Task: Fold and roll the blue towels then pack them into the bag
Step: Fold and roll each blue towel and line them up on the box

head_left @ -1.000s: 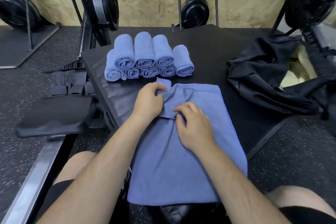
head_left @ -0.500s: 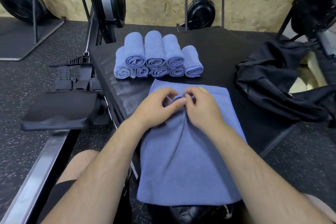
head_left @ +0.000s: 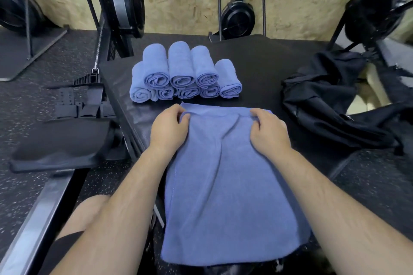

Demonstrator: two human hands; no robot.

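- Currently, head view only: one flat blue towel (head_left: pixel 228 196) lies lengthwise on the black padded platform (head_left: pixel 257 62). Its near end hangs over the edge at 6 o'clock, toward the person's lap.
- The left hand (head_left: pixel 169 128) is at the towel's far-left corner, about 11 o'clock of the cloth. Its fingers curl over the far hem and pinch it.
- The right hand (head_left: pixel 267 131) is at the far-right corner, about 1 o'clock, with the same curled pinch on the hem. A shallow crease runs down the cloth between the two hands.
- The stack of rolled towels (head_left: pixel 183 73) sits at 12 o'clock, just beyond the flat towel and apart from it. I count eight rolls in two tiers, spiral ends facing the camera.
- The black bag (head_left: pixel 330 109) is slumped at 2 o'clock on the platform's right side, well apart from the towels. I cannot tell whether its mouth is open.
- Handling, my read: the cloth is light, soft and limp, and will sag or wrinkle if held at one point. It is best taken at both far corners as now, keeping the hem taut. It is not fragile and not slippery.
- The rowing machine seat (head_left: pixel 60 143) is at 9 o'clock, off the platform.
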